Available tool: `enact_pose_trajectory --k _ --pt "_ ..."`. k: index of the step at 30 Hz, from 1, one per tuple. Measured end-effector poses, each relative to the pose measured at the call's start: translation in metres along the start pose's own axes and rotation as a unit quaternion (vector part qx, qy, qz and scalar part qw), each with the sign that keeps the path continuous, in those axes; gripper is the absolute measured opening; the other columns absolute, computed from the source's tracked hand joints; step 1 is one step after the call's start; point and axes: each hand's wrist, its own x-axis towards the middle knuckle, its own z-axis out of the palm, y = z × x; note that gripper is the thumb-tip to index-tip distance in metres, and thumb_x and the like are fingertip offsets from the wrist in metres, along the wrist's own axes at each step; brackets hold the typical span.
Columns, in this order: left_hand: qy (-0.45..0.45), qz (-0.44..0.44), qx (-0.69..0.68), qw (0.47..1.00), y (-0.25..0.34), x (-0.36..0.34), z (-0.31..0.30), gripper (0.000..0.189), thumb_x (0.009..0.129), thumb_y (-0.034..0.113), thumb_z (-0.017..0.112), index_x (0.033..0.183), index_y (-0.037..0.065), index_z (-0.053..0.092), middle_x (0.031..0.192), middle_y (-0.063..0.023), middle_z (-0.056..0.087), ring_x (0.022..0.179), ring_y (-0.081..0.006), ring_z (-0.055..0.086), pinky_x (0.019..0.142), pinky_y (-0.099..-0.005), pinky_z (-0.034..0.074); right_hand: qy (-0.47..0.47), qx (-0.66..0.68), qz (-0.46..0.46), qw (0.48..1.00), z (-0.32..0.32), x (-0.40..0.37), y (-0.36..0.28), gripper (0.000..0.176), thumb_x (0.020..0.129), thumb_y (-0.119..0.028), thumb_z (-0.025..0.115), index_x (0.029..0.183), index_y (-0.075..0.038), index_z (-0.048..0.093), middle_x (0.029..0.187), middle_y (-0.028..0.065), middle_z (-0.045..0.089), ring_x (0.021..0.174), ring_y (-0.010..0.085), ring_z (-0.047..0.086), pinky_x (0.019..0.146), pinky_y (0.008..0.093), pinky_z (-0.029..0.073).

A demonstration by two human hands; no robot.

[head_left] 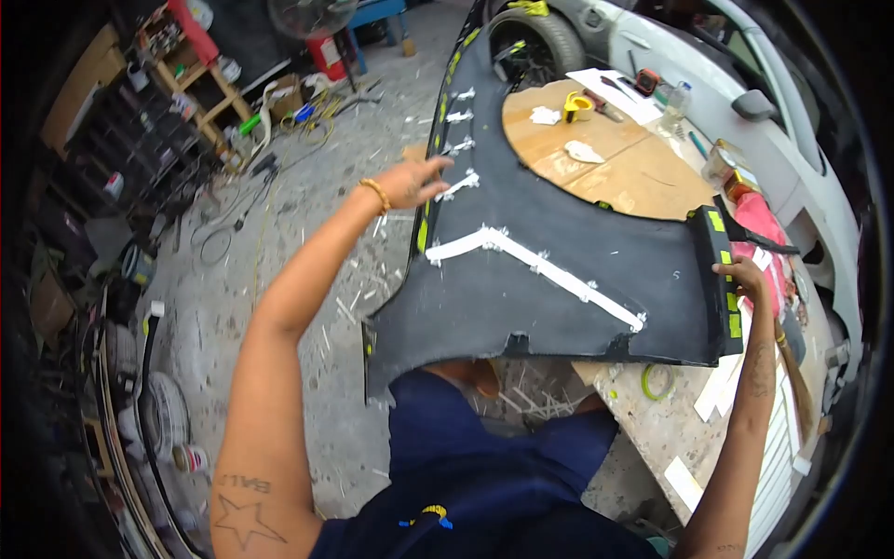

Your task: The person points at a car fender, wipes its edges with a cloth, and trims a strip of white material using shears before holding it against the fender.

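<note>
A large black car fender panel [559, 270] lies in front of me, its wheel arch curving round a cardboard-covered surface. A bent white strip [540, 265] runs across it, and short white strips [458, 185] sit near its left edge. Over that left edge is my left hand [416, 183], fingers apart and holding nothing, close to the short strips; contact is unclear. At the panel's right end, beside yellow-green tape pieces [734, 324], my right hand [745, 278] grips the edge with thumb on top.
Yellow tape [577, 107] lies on the cardboard [615, 177]. Below right, a green tape ring [657, 381] rests on the worktable [643, 419]. A pale car [689, 56] stands behind. Cables [223, 228] and scraps litter the floor; a fan [312, 14] stands upper left.
</note>
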Motion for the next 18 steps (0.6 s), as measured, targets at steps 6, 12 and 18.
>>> enact_pose_trajectory --k 6,12,18 --pt "-0.180 -0.033 0.115 0.976 -0.007 0.051 0.022 0.056 0.098 0.056 0.049 0.122 0.006 0.061 0.095 -0.0229 0.069 0.097 -0.0407 0.065 0.087 -0.0469 0.051 0.040 -0.005 0.000 0.999 -0.004 0.030 0.000 0.085 0.066 -0.026 0.089 0.139 -0.006 0.051 0.120 0.0175 0.064 0.112 0.0373 0.062 0.084 0.0592 0.052" --pt "-0.176 -0.052 0.073 0.980 -0.005 0.051 0.038 0.056 0.097 0.059 0.049 0.112 0.007 0.064 0.091 -0.0231 0.068 0.093 -0.0407 0.066 0.083 -0.0493 0.050 0.022 -0.034 -0.024 0.999 -0.014 0.074 -0.022 0.066 0.070 -0.016 0.085 0.128 0.002 0.059 0.108 0.0147 0.069 0.100 0.0322 0.066 0.080 0.0486 0.054" --pt "-0.116 -0.060 0.050 0.990 0.008 0.032 0.051 0.052 0.099 0.054 0.051 0.118 0.006 0.055 0.077 -0.0212 0.063 0.074 -0.0382 0.062 0.070 -0.0492 0.047 0.113 -0.184 -0.232 0.948 -0.015 0.146 -0.026 0.061 0.065 -0.028 0.088 0.111 0.005 0.067 0.102 0.0174 0.071 0.095 0.0287 0.068 0.085 0.0409 0.052"
